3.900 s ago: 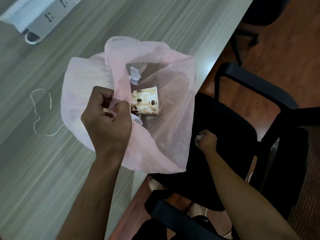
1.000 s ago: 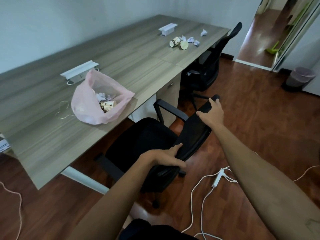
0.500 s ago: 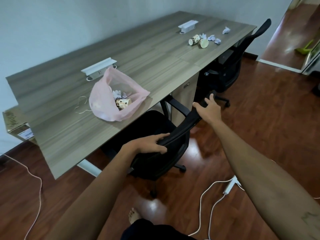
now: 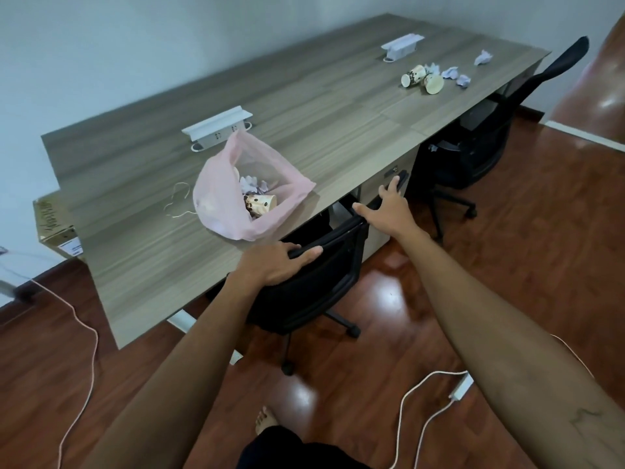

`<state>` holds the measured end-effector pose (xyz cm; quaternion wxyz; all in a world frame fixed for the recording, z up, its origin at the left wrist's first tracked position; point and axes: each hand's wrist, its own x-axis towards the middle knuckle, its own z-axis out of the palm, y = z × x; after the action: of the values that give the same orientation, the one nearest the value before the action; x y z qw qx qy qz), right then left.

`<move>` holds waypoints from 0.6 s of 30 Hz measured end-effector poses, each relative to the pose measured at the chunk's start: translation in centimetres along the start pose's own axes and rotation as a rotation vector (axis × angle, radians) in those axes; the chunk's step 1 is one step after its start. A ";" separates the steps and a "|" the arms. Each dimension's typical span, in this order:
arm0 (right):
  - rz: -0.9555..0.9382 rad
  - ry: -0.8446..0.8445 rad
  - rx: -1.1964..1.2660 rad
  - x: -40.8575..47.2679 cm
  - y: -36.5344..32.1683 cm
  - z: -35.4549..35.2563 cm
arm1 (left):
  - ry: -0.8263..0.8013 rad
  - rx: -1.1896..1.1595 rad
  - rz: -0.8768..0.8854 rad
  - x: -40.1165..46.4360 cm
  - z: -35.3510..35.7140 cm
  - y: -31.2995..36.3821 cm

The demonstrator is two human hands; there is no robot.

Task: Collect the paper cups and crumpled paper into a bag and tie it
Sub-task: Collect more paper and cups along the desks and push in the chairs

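Bare foot [image 4: 264,420] on the wood floor [image 4: 507,265] at bottom centre; white cable [image 4: 411,397] and a plug block [image 4: 461,387] lying to the right of it.

Left hand [image 4: 275,262] grips the top edge of the near chair [image 4: 314,282] backrest, fingers wrapped over the rim. Right hand [image 4: 389,211] lies further along the same rim with fingers spread and nearly straight, the fingertips reaching the far corner. Against half a second ago, the chair stands closer in under the bench [image 4: 142,238], its seat now mostly hidden beneath the bench edge; both arms are stretched out longer, and the right hand has loosened from a wrap to a flat press.

Pink bag [image 4: 216,184] sits on the bench near the front edge, mouth open and facing right, unmoved from the earlier frames. Inside: a brown-spotted paper cup [image 4: 260,204] on its side and crumpled paper [image 4: 252,184] behind it. A loose string [image 4: 176,204] lies just left of the bag; a white socket box [image 4: 216,128] stands behind it.

Cardboard box [image 4: 55,225] beyond the bench's left end carries printing and a label, too blurred to read.

Far end of the bench: two more cups [image 4: 422,79] on their sides, touching, with several paper balls [image 4: 455,76] scattered to their right, a second socket box [image 4: 402,45] behind. A second black chair [image 4: 480,137] is tucked in there.
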<state>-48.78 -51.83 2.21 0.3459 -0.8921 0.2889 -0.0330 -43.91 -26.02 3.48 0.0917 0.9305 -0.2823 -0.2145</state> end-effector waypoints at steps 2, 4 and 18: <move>-0.002 -0.012 0.005 0.9 -1.0 0.5 | 0.020 0.003 -0.023 1.0 -0.4 -1.1; -0.009 -0.028 0.020 1.8 -1.9 1.1 | 0.045 0.014 -0.051 1.9 -1.0 -2.0; -0.062 -0.052 0.040 6.4 -3.8 1.8 | 0.076 0.073 -0.100 5.4 -3.0 -2.8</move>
<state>-41.11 -51.93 2.39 0.3701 -0.8940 0.2511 -0.0263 -37.17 -26.57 3.46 0.0576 0.9537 -0.2394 -0.1729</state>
